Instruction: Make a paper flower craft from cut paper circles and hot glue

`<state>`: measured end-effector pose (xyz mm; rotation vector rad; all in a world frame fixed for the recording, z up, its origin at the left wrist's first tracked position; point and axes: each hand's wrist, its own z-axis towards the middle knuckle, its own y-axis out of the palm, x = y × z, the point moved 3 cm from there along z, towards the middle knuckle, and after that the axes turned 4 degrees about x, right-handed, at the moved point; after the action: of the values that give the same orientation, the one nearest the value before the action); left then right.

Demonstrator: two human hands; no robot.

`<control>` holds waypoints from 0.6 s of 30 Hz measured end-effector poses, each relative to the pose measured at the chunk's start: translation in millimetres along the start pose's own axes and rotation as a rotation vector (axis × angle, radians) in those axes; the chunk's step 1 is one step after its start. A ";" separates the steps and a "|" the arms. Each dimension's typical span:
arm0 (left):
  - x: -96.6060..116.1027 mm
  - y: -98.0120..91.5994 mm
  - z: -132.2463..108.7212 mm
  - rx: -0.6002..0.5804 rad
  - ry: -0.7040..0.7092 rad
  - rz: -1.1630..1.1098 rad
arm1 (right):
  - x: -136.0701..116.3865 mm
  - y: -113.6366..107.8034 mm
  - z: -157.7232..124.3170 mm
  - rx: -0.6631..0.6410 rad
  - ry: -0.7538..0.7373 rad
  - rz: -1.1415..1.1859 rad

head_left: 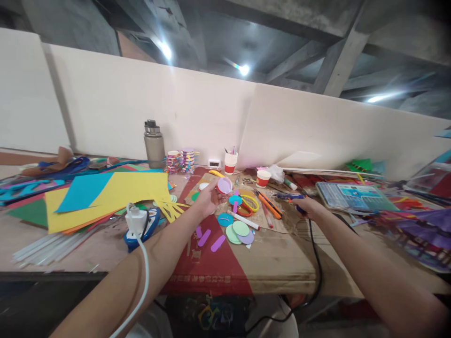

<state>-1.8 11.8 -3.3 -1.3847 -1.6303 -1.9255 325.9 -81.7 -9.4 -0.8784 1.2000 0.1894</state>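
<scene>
My left hand [208, 201] is closed around a small paper cup [224, 186], its purple round face turned toward me. In my right hand [307, 207] is a glue gun [288, 196] with a black cord; its nozzle points left, and my fingers hide much of its handle. Just below the cup lie a blue paper disc [235, 200] with a purple strip and a second blue disc [225, 219]. Green paper circles [240, 228], a white marker [246, 220], yellow-handled scissors [251, 203] and an orange cutter [270, 204] lie between my hands.
Yellow card [123, 192], glue sticks [52, 246] and a power strip [151, 225] with a white cable are at left. A bottle [154, 145], stacked decorated cups [188, 160] and a pen cup [230, 162] stand at the back. A plastic case [355, 196] lies at right.
</scene>
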 end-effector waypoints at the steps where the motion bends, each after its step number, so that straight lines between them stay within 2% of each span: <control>1: 0.0 -0.9 0.4 0.008 0.000 -0.001 | 0.9 -2.0 -1.2 0.005 0.028 0.013; 5: -1.6 -3.6 2.7 0.040 0.009 0.009 | -4.5 -8.3 -9.2 0.039 0.037 0.099; 7: -3.2 -4.2 3.6 0.070 0.020 0.027 | -16.5 -6.2 -17.6 0.038 -0.037 0.189; 9: -5.1 -4.3 3.7 0.103 0.018 0.045 | -36.7 1.0 -31.1 0.014 -0.198 0.367; 11: -6.1 -4.0 3.2 0.115 0.014 0.056 | -58.8 14.1 -48.1 -0.059 -0.304 0.465; 14: -5.2 -4.8 2.4 0.125 0.021 0.046 | -88.5 39.3 -72.6 -0.191 -0.372 0.474; 16: -4.0 -6.8 2.3 0.144 0.029 0.030 | -101.5 56.4 -84.6 -0.278 -0.396 0.443; 18: -2.6 -9.5 2.6 0.171 0.045 0.018 | -108.3 69.6 -92.6 -0.313 -0.480 0.419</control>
<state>-6.0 16.3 -11.5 -1.2765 -1.7103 -1.7484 177.0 -64.7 42.4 -0.7786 0.8966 0.8966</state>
